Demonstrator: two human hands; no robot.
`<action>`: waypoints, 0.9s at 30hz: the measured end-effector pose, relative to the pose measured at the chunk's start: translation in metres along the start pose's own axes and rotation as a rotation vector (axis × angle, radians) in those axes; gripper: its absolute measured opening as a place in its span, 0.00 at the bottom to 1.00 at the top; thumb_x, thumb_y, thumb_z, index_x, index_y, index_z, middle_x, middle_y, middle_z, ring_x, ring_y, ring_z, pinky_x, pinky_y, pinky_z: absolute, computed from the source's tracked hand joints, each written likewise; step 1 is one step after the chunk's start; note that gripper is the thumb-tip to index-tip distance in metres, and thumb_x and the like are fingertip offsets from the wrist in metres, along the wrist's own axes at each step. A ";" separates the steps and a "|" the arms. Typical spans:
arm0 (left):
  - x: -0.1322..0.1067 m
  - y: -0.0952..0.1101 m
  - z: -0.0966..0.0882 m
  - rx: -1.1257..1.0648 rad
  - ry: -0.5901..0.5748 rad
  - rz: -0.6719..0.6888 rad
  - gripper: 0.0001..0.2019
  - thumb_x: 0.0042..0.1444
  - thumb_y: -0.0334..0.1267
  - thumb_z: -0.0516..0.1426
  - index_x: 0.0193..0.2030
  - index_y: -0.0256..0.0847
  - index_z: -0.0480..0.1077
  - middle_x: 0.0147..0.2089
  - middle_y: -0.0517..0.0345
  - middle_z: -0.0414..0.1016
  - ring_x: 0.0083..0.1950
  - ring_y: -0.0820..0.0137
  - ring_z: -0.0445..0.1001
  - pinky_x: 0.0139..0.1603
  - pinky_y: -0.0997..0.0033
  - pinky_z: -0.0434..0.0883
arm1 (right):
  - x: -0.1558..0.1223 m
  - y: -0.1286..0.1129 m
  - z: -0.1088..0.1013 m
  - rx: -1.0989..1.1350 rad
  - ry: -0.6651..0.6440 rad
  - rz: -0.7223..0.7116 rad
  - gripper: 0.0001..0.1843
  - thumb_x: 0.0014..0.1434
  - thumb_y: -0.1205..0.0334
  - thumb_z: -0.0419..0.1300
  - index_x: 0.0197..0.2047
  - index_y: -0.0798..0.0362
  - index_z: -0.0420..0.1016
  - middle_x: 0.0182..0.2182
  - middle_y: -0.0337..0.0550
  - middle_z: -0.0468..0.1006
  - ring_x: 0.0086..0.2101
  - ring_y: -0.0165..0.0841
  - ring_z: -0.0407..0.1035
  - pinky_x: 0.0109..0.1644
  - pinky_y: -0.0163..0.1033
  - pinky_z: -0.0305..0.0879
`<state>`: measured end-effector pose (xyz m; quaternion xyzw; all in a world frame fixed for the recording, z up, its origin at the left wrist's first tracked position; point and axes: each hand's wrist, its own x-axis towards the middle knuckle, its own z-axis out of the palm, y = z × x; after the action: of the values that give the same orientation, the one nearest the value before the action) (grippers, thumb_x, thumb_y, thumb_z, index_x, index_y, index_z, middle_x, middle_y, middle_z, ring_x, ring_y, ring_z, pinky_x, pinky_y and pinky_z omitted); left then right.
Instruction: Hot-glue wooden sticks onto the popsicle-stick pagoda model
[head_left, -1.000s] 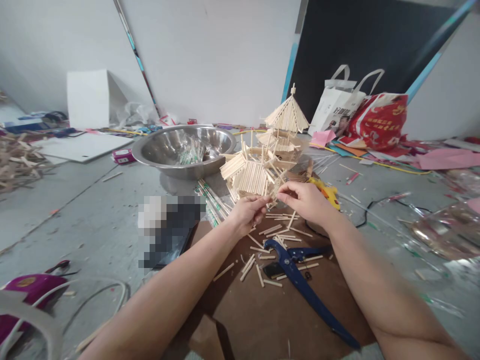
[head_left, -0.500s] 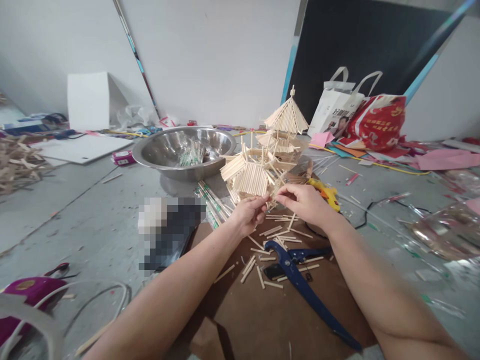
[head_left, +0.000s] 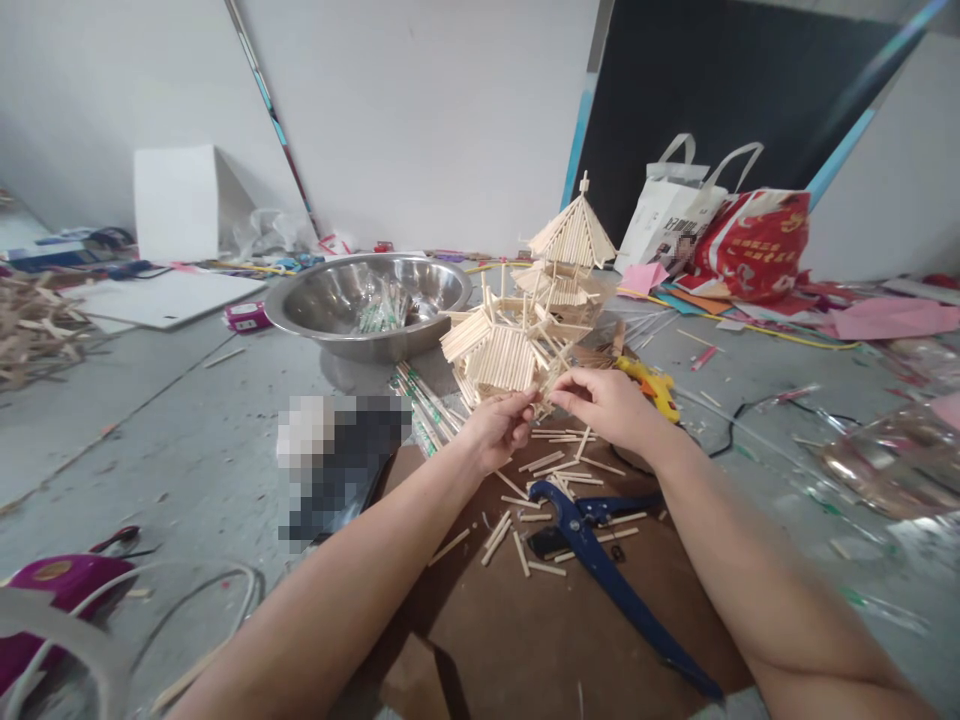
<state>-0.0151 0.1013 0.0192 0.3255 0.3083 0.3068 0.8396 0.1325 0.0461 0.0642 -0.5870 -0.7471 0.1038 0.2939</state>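
Note:
A model pavilion of thin wooden sticks (head_left: 506, 358) stands in front of me, with slatted roof panels and bare sticks rising from its top. My left hand (head_left: 501, 430) is closed in a pinch at the lower front edge of a roof panel. Just to the right, my right hand (head_left: 609, 405) is also pinched, close to the stick frame at the model's right side. Whatever is between the fingers of either hand is too small to make out. Under the hands, short cut sticks (head_left: 495, 538) lie scattered on a brown board (head_left: 517, 640), beside a blue-handled cutter (head_left: 622, 590).
Behind the model rises a stick tower with a pointed roof (head_left: 574, 235). A steel basin (head_left: 300, 325) holds wrapped sticks, and more wrapped sticks (head_left: 424, 410) lie before it. A yellow glue gun (head_left: 652, 388) rests by my right wrist. Bags (head_left: 757, 245) stand at back right.

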 end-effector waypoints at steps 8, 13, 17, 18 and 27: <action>-0.002 -0.002 -0.004 0.034 -0.030 -0.031 0.07 0.44 0.37 0.57 0.28 0.35 0.66 0.15 0.67 0.60 0.11 0.84 0.53 0.11 0.82 0.47 | 0.000 -0.001 -0.007 0.010 0.012 0.007 0.09 0.52 0.57 0.52 0.30 0.52 0.70 0.25 0.36 0.73 0.25 0.25 0.63 0.30 0.31 0.55; -0.013 0.003 -0.015 0.389 -0.115 -0.061 0.11 0.42 0.41 0.58 0.26 0.33 0.68 0.17 0.63 0.63 0.12 0.84 0.52 0.11 0.80 0.44 | -0.002 0.008 -0.020 -0.128 -0.114 0.100 0.10 0.51 0.56 0.52 0.31 0.50 0.70 0.25 0.37 0.73 0.26 0.27 0.63 0.29 0.32 0.54; -0.025 0.022 -0.023 0.786 -0.166 -0.007 0.13 0.43 0.45 0.56 0.27 0.34 0.69 0.18 0.63 0.63 0.14 0.83 0.52 0.13 0.79 0.45 | -0.002 0.019 -0.017 -0.288 -0.335 0.131 0.08 0.50 0.59 0.51 0.29 0.49 0.71 0.28 0.38 0.74 0.30 0.30 0.65 0.30 0.33 0.53; -0.027 0.027 -0.023 0.860 -0.161 0.008 0.14 0.43 0.46 0.56 0.27 0.34 0.70 0.17 0.63 0.63 0.14 0.83 0.52 0.13 0.79 0.45 | -0.001 0.021 -0.014 -0.334 -0.370 0.134 0.08 0.49 0.59 0.51 0.29 0.49 0.71 0.28 0.38 0.74 0.30 0.30 0.65 0.30 0.33 0.53; -0.043 0.057 -0.016 1.380 -0.217 0.066 0.16 0.45 0.47 0.52 0.22 0.35 0.68 0.17 0.63 0.61 0.18 0.79 0.54 0.20 0.77 0.52 | 0.003 0.032 0.008 -0.396 -0.508 0.135 0.07 0.46 0.65 0.53 0.28 0.50 0.72 0.28 0.39 0.74 0.30 0.29 0.65 0.29 0.32 0.52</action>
<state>-0.0715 0.1106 0.0655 0.8224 0.3369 0.0318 0.4573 0.1535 0.0595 0.0424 -0.6362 -0.7618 0.1188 -0.0294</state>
